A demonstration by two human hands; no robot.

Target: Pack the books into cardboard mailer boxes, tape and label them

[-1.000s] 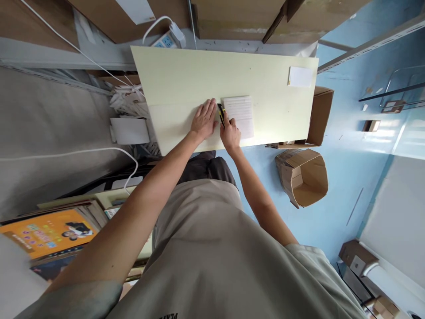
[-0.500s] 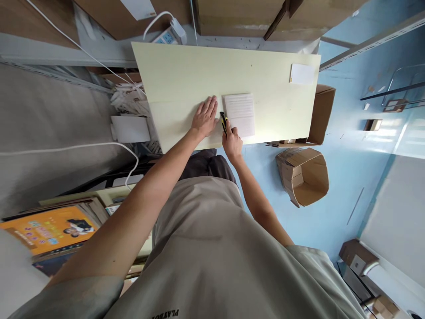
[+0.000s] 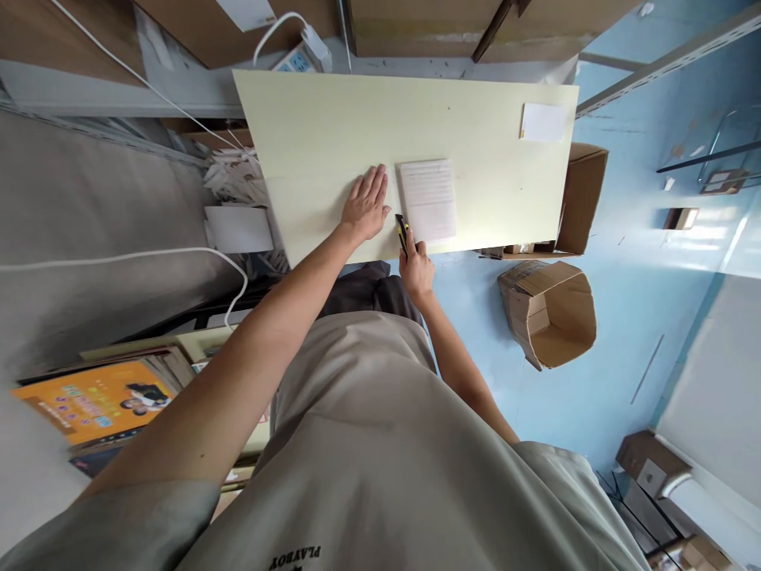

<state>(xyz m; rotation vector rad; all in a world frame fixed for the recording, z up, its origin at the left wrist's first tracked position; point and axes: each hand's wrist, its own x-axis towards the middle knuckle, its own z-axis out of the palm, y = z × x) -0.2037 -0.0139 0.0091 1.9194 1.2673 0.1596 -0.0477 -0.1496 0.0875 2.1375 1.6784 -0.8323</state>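
A pale yellow board [image 3: 487,170] lies flat in front of me. My left hand [image 3: 365,205] rests palm down on it, fingers stretched out. My right hand [image 3: 417,266] is closed round a black and yellow utility knife [image 3: 403,231], near the board's front edge. The knife points away from me, just left of a stack of white printed sheets [image 3: 426,198]; whether its tip touches the board I cannot tell. At the far right of the board lies a small white card [image 3: 543,123].
Behind the board stand large cardboard boxes [image 3: 416,28] and a power strip [image 3: 296,59]. An open carton [image 3: 552,317] sits on the blue floor at right, with another box [image 3: 583,198] beside the board. Books with an orange cover [image 3: 98,400] lie at lower left.
My right hand has drawn the utility knife toward me, along the left side of the sheets to near the board's front edge. The left hand has stayed flat on the board.
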